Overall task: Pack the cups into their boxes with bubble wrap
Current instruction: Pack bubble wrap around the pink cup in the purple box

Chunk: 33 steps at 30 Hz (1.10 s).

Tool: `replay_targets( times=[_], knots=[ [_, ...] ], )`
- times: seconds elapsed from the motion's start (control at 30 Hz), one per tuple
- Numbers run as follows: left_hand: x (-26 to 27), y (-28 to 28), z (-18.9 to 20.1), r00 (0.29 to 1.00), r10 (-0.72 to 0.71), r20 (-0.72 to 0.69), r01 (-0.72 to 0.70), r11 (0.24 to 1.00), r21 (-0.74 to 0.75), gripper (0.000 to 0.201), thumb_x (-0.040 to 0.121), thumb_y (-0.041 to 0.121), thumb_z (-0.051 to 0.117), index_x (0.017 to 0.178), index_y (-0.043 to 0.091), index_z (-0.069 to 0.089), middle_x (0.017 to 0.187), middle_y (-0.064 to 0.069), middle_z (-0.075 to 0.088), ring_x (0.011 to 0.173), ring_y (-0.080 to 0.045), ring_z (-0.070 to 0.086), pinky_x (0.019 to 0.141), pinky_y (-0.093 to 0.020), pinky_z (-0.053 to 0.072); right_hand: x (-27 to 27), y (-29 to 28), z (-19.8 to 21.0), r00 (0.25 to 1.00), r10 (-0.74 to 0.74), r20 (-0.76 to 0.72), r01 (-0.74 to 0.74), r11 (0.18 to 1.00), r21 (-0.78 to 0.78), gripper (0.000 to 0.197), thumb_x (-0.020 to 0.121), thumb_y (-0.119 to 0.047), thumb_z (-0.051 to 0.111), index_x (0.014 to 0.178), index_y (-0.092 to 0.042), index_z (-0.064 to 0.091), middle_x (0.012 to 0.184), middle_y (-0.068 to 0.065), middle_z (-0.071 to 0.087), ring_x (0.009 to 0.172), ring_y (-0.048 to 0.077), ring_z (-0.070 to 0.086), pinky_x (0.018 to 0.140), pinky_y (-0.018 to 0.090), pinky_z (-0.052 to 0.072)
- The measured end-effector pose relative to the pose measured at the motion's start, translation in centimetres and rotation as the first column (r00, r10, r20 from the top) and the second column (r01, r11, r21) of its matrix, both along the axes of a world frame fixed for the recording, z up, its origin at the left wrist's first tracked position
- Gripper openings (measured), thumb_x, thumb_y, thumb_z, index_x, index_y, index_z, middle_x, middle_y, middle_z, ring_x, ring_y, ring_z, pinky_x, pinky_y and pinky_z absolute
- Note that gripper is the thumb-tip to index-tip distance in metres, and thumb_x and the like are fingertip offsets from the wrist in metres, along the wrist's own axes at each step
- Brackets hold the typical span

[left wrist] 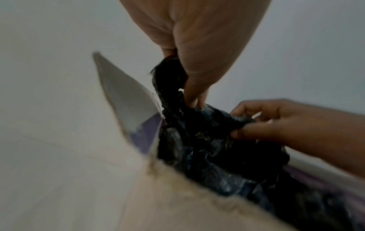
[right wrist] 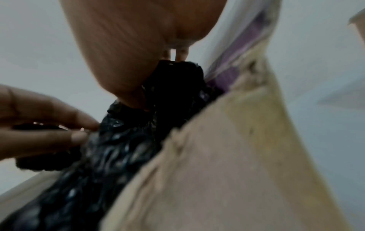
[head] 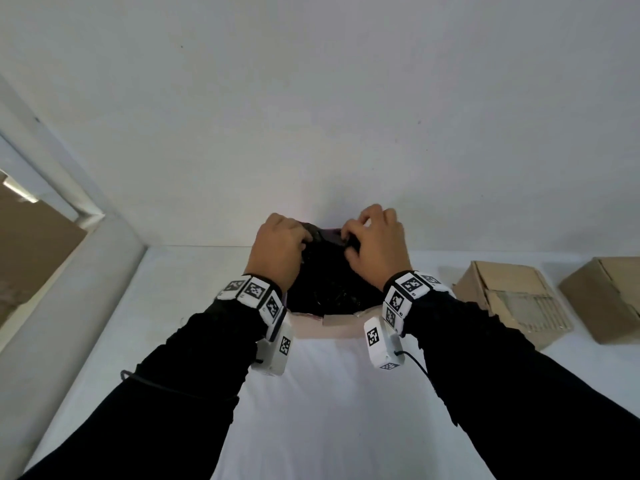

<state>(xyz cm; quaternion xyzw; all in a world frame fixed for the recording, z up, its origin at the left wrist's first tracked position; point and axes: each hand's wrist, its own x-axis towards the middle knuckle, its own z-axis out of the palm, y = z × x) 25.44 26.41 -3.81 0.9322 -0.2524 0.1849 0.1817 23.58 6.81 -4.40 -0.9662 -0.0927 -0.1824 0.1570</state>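
Observation:
A crumpled mass of black bubble wrap fills an open cardboard box on the white table, against the wall. My left hand grips the wrap's left top edge; in the left wrist view its fingers pinch black bubble wrap. My right hand pinches the wrap's right top edge, and in the right wrist view its thumb presses on the bubble wrap beside a tan box flap. A purple-lined flap stands open. No cup shows; the wrap hides the box's inside.
Two more cardboard boxes lie on the table to the right. A white wall rises directly behind the box. A window frame borders the table at the left. White tabletop lies bare between my forearms.

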Motion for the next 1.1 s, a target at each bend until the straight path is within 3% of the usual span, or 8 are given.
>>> replay_targets(
  times=[0.13, 0.37, 0.53, 0.6, 0.7, 0.8, 0.93, 1.1],
  knots=[
    [-0.5, -1.1, -0.7, 0.973, 0.113, -0.200, -0.054, 0.959, 0.277, 0.027, 0.085, 0.003, 0.049, 0.110, 0.006, 0.059, 0.114, -0.014, 0.055, 0.093, -0.035, 0.058, 0.076, -0.046, 0.052, -0.1, -0.4, 0.6, 0.996, -0.085, -0.030, 0.084, 0.996, -0.015, 0.036, 0.077, -0.003, 0.059, 0.108, -0.016, 0.048, 0.103, 0.009, 0.042, 0.080, 0.025, 0.045, 0.052, 0.032, 0.038],
    [-0.2, -2.8, -3.0, 0.958, 0.180, -0.223, -0.056, 0.881, 0.470, 0.038, 0.089, 0.004, 0.039, 0.126, 0.005, 0.046, 0.101, -0.013, 0.066, 0.112, -0.036, 0.047, 0.084, -0.042, 0.049, 0.2, 0.1, -0.2, 0.990, -0.128, -0.062, 0.097, 0.926, -0.364, 0.014, 0.073, -0.002, 0.060, 0.082, -0.011, 0.067, 0.087, 0.010, 0.056, 0.077, 0.031, 0.053, 0.058, 0.034, 0.040],
    [0.4, -3.0, -2.8, 0.981, 0.125, -0.151, -0.006, 0.789, 0.615, 0.041, 0.090, 0.010, 0.037, 0.130, 0.007, 0.047, 0.101, -0.009, 0.069, 0.100, -0.031, 0.059, 0.088, -0.039, 0.043, 0.8, 1.1, 0.0, 0.968, -0.138, -0.209, 0.068, 0.948, -0.312, 0.025, 0.089, -0.002, 0.044, 0.110, -0.007, 0.056, 0.111, 0.015, 0.051, 0.089, 0.032, 0.058, 0.058, 0.034, 0.037],
    [0.3, -2.8, -2.8, 0.986, 0.120, -0.113, -0.018, 0.760, 0.650, 0.046, 0.091, 0.014, 0.034, 0.137, 0.008, 0.041, 0.088, -0.003, 0.070, 0.092, -0.028, 0.063, 0.115, -0.046, 0.008, 1.0, 1.6, -0.5, 0.953, -0.124, -0.277, 0.046, 0.962, -0.270, 0.031, 0.091, -0.003, 0.041, 0.121, -0.006, 0.046, 0.118, 0.017, 0.051, 0.097, 0.032, 0.059, 0.063, 0.035, 0.039],
    [0.3, -2.1, -2.5, 0.984, 0.133, -0.119, -0.010, 0.706, 0.708, 0.054, 0.090, 0.020, 0.033, 0.143, 0.013, 0.035, 0.070, 0.006, 0.067, 0.085, -0.023, 0.065, 0.095, -0.049, -0.041, 1.1, 2.1, -1.6, 0.919, -0.121, -0.375, 0.021, 0.965, -0.260, 0.038, 0.092, -0.008, 0.037, 0.129, -0.004, 0.037, 0.119, 0.019, 0.058, 0.102, 0.033, 0.060, 0.069, 0.037, 0.040],
    [0.3, -2.3, -2.2, 0.962, 0.170, -0.212, 0.039, 0.686, 0.727, 0.055, 0.091, 0.026, 0.035, 0.145, 0.016, 0.032, 0.077, 0.006, 0.068, 0.097, -0.024, 0.063, 0.094, -0.052, -0.038, 1.1, 2.1, -2.6, 0.884, -0.130, -0.449, -0.039, 0.936, -0.349, 0.040, 0.092, -0.012, 0.035, 0.131, -0.004, 0.040, 0.115, 0.017, 0.064, 0.114, 0.035, 0.050, 0.086, 0.039, 0.040],
    [1.1, -2.6, -1.8, 0.849, 0.190, -0.493, 0.122, 0.838, 0.532, 0.038, 0.093, 0.029, 0.035, 0.128, 0.026, 0.048, 0.101, 0.007, 0.065, 0.121, -0.016, 0.050, 0.098, -0.046, -0.031, 1.1, 1.6, -3.0, 0.928, -0.103, -0.357, -0.090, 0.870, -0.485, 0.037, 0.091, -0.015, 0.034, 0.118, -0.012, 0.058, 0.114, 0.014, 0.064, 0.120, 0.036, 0.040, 0.094, 0.041, 0.034],
    [0.4, -1.9, -1.1, 0.956, 0.225, -0.187, -0.034, 0.721, 0.692, 0.030, 0.081, 0.022, 0.049, 0.109, 0.019, 0.061, 0.119, -0.005, 0.052, 0.122, -0.028, 0.039, 0.114, -0.056, 0.006, 0.2, 0.4, -2.3, 0.979, -0.112, -0.167, -0.007, 0.811, -0.584, 0.023, 0.067, -0.017, 0.048, 0.086, -0.015, 0.060, 0.078, 0.007, 0.065, 0.094, 0.029, 0.054, 0.091, 0.041, 0.026]
  ],
)
